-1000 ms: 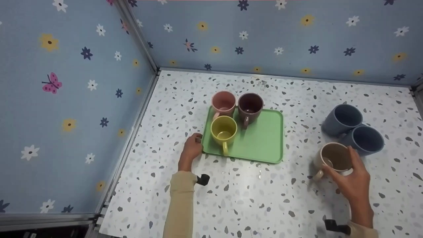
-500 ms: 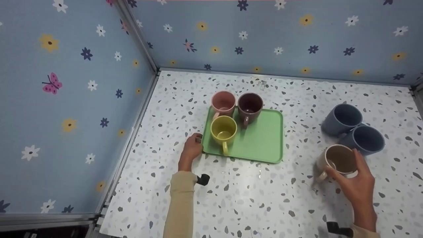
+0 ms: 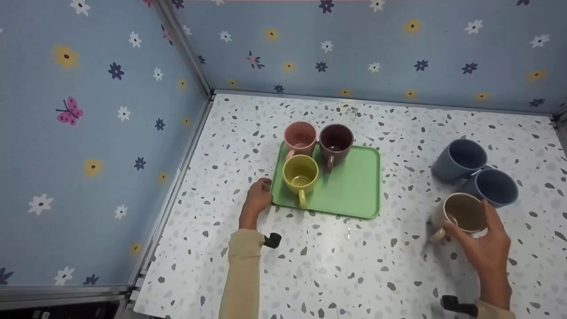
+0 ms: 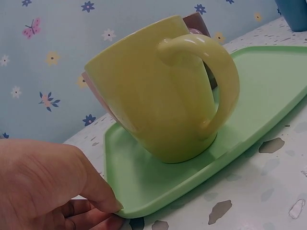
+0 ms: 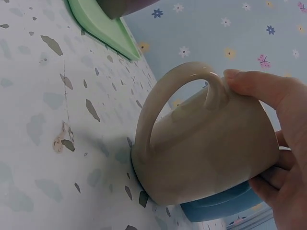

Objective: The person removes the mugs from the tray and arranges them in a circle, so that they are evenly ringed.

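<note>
My left hand (image 3: 258,197) holds the left edge of a green tray (image 3: 345,190); in the left wrist view its thumb (image 4: 103,189) presses the tray's corner, with the fingers curled below. Upright on the tray stand a yellow mug (image 3: 301,175), a pink mug (image 3: 300,138) and a dark maroon mug (image 3: 335,144). To the right, my right hand (image 3: 489,248) grips a beige mug (image 3: 464,213) by its rim and side, the handle pointing front-left. In the right wrist view the beige mug (image 5: 206,139) has its base at the tabletop; whether it touches is unclear.
Two blue mugs (image 3: 458,161) stand side by side just behind the beige one. A speckled white table (image 3: 336,274) lies beneath everything. Blue flowered panels (image 3: 372,48) rise at its back and left edges.
My right hand has shifted the beige mug a little to the right, close to the front blue mug. My left hand and the tray have stayed in place.
</note>
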